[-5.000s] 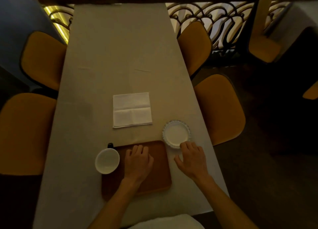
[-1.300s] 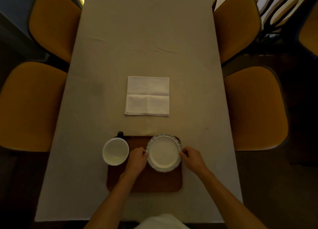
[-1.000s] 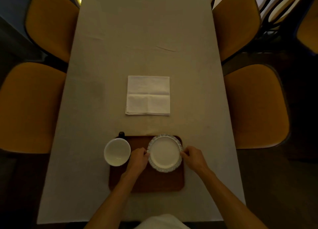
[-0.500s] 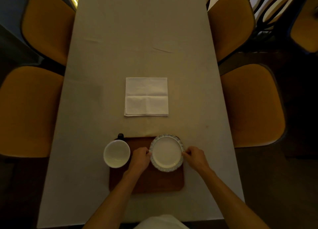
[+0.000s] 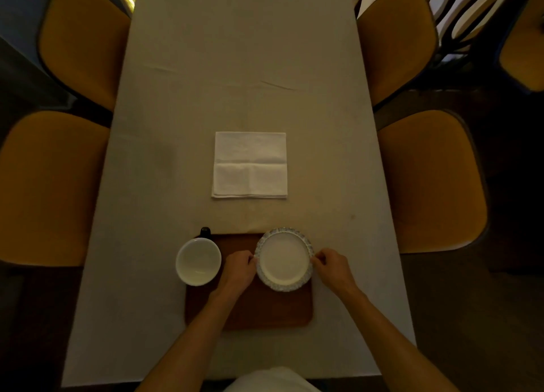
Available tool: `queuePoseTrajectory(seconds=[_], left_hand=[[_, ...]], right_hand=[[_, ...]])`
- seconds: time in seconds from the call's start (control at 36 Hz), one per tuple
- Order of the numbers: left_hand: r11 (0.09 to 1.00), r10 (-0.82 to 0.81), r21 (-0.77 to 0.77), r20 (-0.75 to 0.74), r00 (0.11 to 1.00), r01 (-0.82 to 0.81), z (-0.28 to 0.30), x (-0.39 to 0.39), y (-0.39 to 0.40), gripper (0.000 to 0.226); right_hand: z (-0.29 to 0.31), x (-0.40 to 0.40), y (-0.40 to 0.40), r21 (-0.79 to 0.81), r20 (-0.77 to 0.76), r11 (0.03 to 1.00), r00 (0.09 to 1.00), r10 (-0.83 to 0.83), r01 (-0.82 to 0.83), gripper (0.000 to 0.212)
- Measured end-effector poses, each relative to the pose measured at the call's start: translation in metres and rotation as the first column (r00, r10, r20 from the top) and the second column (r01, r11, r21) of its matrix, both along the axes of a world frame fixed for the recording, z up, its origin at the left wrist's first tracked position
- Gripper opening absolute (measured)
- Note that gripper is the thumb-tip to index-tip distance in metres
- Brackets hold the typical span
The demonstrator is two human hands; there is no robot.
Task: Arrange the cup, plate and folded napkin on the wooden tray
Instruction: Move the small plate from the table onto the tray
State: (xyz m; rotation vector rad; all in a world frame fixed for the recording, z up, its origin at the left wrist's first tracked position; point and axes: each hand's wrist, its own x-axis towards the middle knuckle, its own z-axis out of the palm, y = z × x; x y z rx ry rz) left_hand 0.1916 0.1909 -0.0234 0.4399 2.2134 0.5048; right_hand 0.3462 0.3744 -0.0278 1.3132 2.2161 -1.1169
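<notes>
A small white plate [image 5: 284,259] with a patterned rim sits at the far right corner of the brown wooden tray [image 5: 265,312]. My left hand [image 5: 238,269] pinches its left rim and my right hand [image 5: 331,265] pinches its right rim. A white cup [image 5: 198,260] with a dark handle stands at the tray's far left corner, overhanging the edge. The folded white napkin [image 5: 250,165] lies flat on the table beyond the tray, apart from both hands.
A long table with a beige cloth [image 5: 241,68] runs away from me. Mustard-yellow chairs stand on the left [image 5: 47,185] and on the right [image 5: 429,182]. A railing [image 5: 471,18] is at the far right.
Five seconds ago the plate lay on the cloth right of the tray with both hands flat. Now it rests on the tray, held at both rims. Over the last second it barely moved.
</notes>
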Motion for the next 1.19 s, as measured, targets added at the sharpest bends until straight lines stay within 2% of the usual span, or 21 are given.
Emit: queuePoseTrajectory(seconds=[0.06,0.22,0.53,0.64,0.78,0.83,0.92,1.08,1.19], left_hand=[[1.000,0.007,0.009,0.004,1.000,-0.007,0.000,0.000,0.000,0.034],[0.999,0.032,0.034,0.007,0.999,-0.033,0.000,-0.004,0.002,0.021],[1.000,-0.001,0.019,0.016,1.000,0.001,0.000,0.003,-0.001,0.026],[1.000,-0.017,0.014,-0.087,0.996,0.019,0.006,0.005,-0.002,0.024],[0.999,-0.034,0.017,-0.243,0.969,0.039,0.021,0.000,-0.002,0.018],[0.995,-0.079,0.033,-0.335,0.939,0.096,0.032,-0.002,0.000,0.017],[0.982,-0.144,0.031,-0.514,0.846,0.187,0.049,-0.007,0.000,0.014],[0.957,-0.230,-0.028,-0.683,0.693,0.289,0.067,-0.024,-0.002,0.010],[0.944,-0.254,-0.040,-0.721,0.645,0.327,0.072,-0.032,-0.005,0.009]], right_hand=[[0.000,0.003,-0.002,-0.002,0.007,1.000,1.000,-0.019,0.019,0.024],[0.000,0.009,-0.006,-0.013,0.021,1.000,1.000,-0.011,0.011,0.026],[0.007,0.005,-0.004,0.001,0.005,1.000,1.000,-0.025,0.025,0.027],[0.017,0.006,-0.004,-0.010,-0.013,0.997,0.997,-0.073,0.073,0.012],[0.029,0.008,0.002,0.245,-0.019,0.968,0.998,0.054,-0.047,0.010],[0.036,0.006,0.005,0.383,-0.016,0.916,0.991,0.135,-0.118,0.013],[0.046,0.002,0.009,0.533,-0.026,0.821,0.967,0.255,-0.202,0.014],[0.067,-0.017,0.009,0.657,0.029,0.673,0.904,0.427,-0.339,0.015],[0.073,-0.032,0.002,0.683,0.044,0.615,0.863,0.503,-0.394,0.021]])
